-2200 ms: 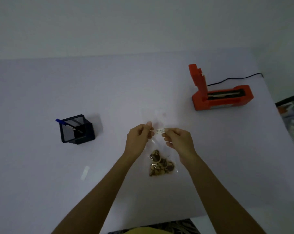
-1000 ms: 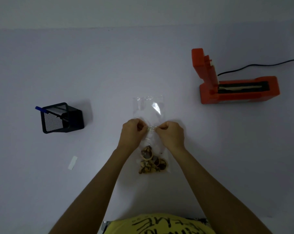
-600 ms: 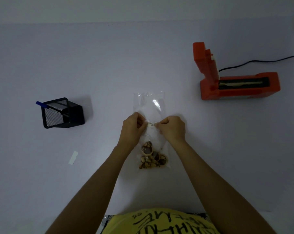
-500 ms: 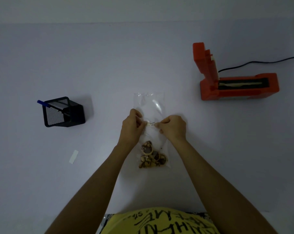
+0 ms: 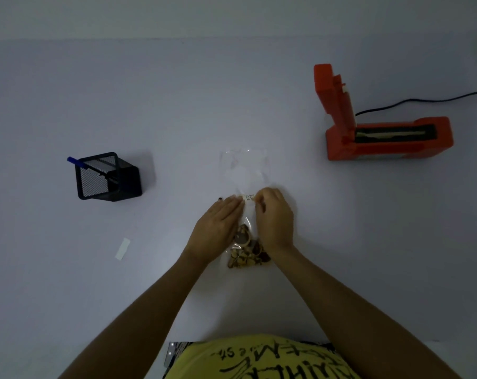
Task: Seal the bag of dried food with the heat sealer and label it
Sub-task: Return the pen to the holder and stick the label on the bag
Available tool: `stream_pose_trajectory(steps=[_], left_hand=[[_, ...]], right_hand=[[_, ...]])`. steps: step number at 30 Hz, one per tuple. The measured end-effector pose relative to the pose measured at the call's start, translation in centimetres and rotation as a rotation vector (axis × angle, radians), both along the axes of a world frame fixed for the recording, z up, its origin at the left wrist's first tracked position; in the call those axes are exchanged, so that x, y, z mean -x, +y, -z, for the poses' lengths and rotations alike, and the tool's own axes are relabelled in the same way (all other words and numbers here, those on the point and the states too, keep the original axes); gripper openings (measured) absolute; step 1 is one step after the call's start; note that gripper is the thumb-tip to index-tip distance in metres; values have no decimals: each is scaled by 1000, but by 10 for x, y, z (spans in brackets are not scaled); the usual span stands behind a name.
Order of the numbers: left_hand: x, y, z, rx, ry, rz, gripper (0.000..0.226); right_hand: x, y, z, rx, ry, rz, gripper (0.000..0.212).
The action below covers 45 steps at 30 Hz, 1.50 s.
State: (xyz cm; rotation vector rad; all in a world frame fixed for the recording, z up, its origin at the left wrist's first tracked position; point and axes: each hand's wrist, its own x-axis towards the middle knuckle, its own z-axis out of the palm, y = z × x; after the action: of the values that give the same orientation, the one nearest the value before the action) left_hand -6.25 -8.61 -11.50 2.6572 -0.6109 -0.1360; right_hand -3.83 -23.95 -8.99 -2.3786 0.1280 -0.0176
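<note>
The clear bag lies flat at the counter's centre, long axis running 12 to 6, dried food bunched at its 6 o'clock end. The small label runs crosswise at mid-bag: the left hand lies open and flat, fingers beside its 9 o'clock end, while the right hand fingers curl closed on its 3 o'clock end. The open heat sealer at 2 o'clock, pen holder at 9 and backing strip at 8 stand well apart, blocking nothing.

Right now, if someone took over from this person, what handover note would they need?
Left hand: flat, palm down on the clear bag of dried food.
Right hand: fingers curled, pinching or pressing the label; which, unclear.
Heat sealer: lid up, far right.
Done: label sits across the bag.
Left: smooth the label. Whether the seal is done cannot be seen.
</note>
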Motion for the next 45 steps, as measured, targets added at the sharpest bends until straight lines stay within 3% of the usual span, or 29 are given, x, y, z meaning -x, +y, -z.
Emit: stream_pose_trajectory(steps=[2, 5, 12, 22, 29, 34, 45], left_hand=[[3, 4, 1, -4, 11, 19, 45], [4, 5, 5, -30, 31, 42, 46], [6, 13, 9, -123, 112, 62, 54], [5, 17, 4, -128, 130, 90, 56], [6, 17, 4, -142, 135, 95, 57], [3, 25, 5, -177, 122, 140, 57], [4, 13, -11, -106, 158, 34, 60]], right_hand=[[10, -5, 15, 143, -123, -214, 29], [18, -19, 35, 341, -285, -471, 32], [5, -54, 29, 551, -327, -690, 41], [17, -43, 18, 515, -108, -578, 44], [10, -31, 16, 599, 49, -686, 58], [4, -54, 21, 677, 81, -726, 68], [10, -49, 22, 612, 156, -643, 70]])
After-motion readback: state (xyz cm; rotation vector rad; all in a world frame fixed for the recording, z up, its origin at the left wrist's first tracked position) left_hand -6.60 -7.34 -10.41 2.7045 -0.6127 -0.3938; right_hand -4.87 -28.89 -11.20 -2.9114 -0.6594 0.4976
